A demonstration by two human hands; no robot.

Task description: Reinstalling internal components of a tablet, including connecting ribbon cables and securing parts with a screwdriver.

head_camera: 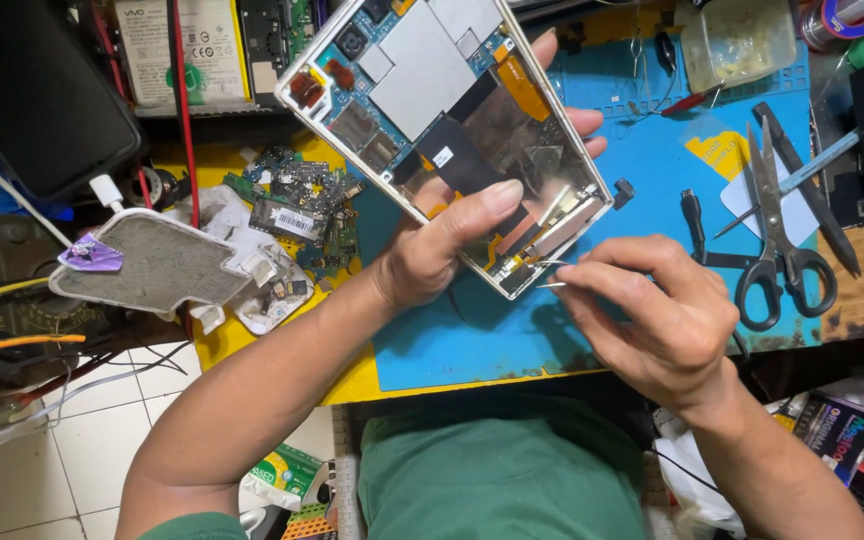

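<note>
Two hands work above a blue repair mat [642,170]: the left hand [432,250] grips an opened smartphone [452,130], the right hand [652,320] pinches fine tweezers [550,274].

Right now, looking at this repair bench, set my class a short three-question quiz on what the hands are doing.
1. True or false: the left hand holds the opened phone up off the blue mat.
2. Multiple choice: the right hand pinches a) scissors, b) fine tweezers, c) a screwdriver.
3. Short answer: which tool lies on the mat just right of the right hand?

Key
1. True; the thumb presses on the phone's inside, the fingers wrap behind it.
2. b; the tweezers have their tips at the phone's lower corner.
3. The black-handled scissors.
</note>
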